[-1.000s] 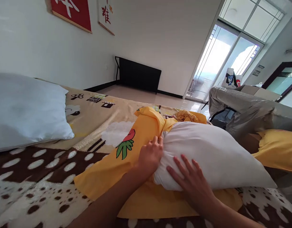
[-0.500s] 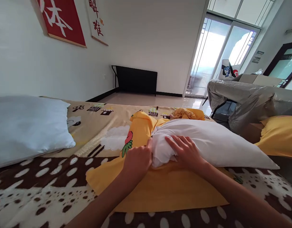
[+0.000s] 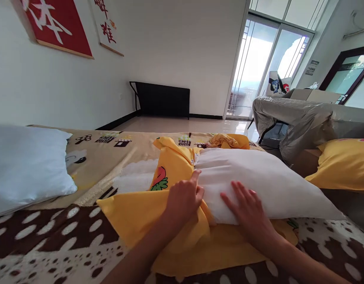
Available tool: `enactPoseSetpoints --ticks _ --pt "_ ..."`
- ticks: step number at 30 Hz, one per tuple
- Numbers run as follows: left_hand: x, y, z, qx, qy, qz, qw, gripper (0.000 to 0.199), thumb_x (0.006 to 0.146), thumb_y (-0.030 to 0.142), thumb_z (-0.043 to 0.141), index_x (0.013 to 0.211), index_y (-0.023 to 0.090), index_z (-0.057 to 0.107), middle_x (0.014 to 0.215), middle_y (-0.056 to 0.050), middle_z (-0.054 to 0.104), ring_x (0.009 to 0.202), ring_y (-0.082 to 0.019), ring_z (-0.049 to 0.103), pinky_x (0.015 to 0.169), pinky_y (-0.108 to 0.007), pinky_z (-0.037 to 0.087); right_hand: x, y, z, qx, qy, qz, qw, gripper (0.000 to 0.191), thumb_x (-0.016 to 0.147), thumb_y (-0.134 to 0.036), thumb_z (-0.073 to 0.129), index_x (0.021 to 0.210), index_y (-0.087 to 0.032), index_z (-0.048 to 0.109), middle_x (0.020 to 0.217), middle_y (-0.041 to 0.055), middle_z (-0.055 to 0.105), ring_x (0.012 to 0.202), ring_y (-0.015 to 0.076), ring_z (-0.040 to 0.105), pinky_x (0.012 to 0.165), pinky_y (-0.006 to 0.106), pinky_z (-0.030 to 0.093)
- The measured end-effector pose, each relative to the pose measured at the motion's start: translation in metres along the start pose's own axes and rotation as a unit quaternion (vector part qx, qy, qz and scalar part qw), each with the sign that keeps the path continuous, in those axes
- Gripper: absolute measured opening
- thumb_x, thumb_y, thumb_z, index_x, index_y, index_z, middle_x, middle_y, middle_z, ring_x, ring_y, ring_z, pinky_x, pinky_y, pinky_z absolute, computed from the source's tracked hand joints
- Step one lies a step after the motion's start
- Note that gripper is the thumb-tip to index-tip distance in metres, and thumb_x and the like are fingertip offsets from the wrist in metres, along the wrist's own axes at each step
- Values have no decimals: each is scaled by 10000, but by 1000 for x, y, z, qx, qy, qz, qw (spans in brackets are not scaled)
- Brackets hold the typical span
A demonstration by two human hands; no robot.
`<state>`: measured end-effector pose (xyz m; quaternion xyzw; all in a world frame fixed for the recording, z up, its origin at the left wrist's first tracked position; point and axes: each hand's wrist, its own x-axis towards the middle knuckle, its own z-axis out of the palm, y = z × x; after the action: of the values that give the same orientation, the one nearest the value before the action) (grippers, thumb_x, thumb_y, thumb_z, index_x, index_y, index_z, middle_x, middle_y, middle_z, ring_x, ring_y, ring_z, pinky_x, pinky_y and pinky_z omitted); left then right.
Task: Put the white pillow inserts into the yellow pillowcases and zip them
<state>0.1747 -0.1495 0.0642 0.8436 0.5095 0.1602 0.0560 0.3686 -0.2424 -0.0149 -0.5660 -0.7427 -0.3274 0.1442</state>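
White pillow [image 3: 265, 177] is lying lengthwise across the yellow pillowcase [image 3: 173, 156] w/ the carrot print, both resting on the patterned blanket [image 3: 81, 252]. Its L end is meeting the bunched cloth; its R corner is pointing away, bare.

Doing this bit well, IMO, is calling for two jobs at once: one hand is minding the cloth edge, the other is steadying the filling. I'd say the fabric is needing even tension top & bottom, b/c the soft end is likely to be bulging or folding under if only one side is getting pulled. Pressing w/ a flat palm, not poking w/ fingertips, is probably best for avoiding lumps. The near flap is spreading wide, so IMO it's worth watching for twists.

My L hand [image 3: 182, 199] is lying at the cloth/pillow border, index finger reaching out along the edge, other fingers curling; can't tell if they're actually pinching fabric. My R hand [image 3: 251, 209] is open, fingers spreading, resting on the pillow's near side & gripping nothing AFAICT. A 2nd pillow [image 3: 28, 169] is lying well apart, far L.
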Motion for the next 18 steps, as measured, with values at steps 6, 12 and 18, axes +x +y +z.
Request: enactPoseSetpoints --ticks 6,12,18 --pt "-7 3 3 -39 -63 54 996 645 784 182 419 1418 109 324 678 -42 644 666 -192 613 623 -258 410 1 39 15 9 23 -33 999 488 883 -94 397 1353 -204 472 984 112 653 921 228 586 840 377 431" --pt "10 56 -16 -44 37 87 995 619 830 204 380 1438 181 265 656 -18 637 631 -215 613 605 -291 413 62 31 -5 142 6 -29 989 225 832 -206 505 979 -189 674 777 56 621 722 181 537 638 281 411" --pt "10 41 -28 -12 57 62 996 577 839 218 396 1412 173 336 635 -25 633 618 -212 625 598 -291 439 54 -17 -4 265 -102 -72 956 119 736 -198 579 830 -185 652 900 67 643 817 188 576 689 276 450"
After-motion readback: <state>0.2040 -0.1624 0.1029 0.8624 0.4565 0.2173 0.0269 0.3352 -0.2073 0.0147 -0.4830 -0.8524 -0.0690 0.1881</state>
